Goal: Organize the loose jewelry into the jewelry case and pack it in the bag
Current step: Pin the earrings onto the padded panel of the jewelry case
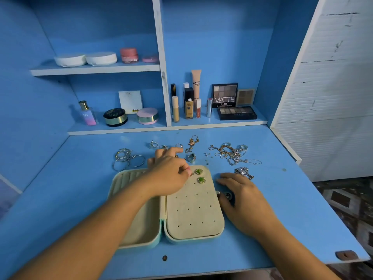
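Observation:
An open jewelry case (193, 217) with cream lining lies on the blue desk. Two green earrings (199, 175) sit in the top holes of its right panel. My left hand (171, 170) hovers over the panel's top left and pinches a small earring beside them. My right hand (240, 197) rests flat on the desk against the case's right edge, by its snap tab. Loose jewelry lies behind the case: silver hoops (129, 158), rings (191, 157), tangled chains (232, 154) and a sparkly pendant (243, 171).
Cosmetics stand on the low shelf behind: a perfume bottle (87, 113), round compacts (147, 116), foundation tubes (188, 106) and eyeshadow palettes (236, 113). The upper shelf holds jars (129, 55). A white slatted panel (333, 98) borders the desk on the right. No bag is in view.

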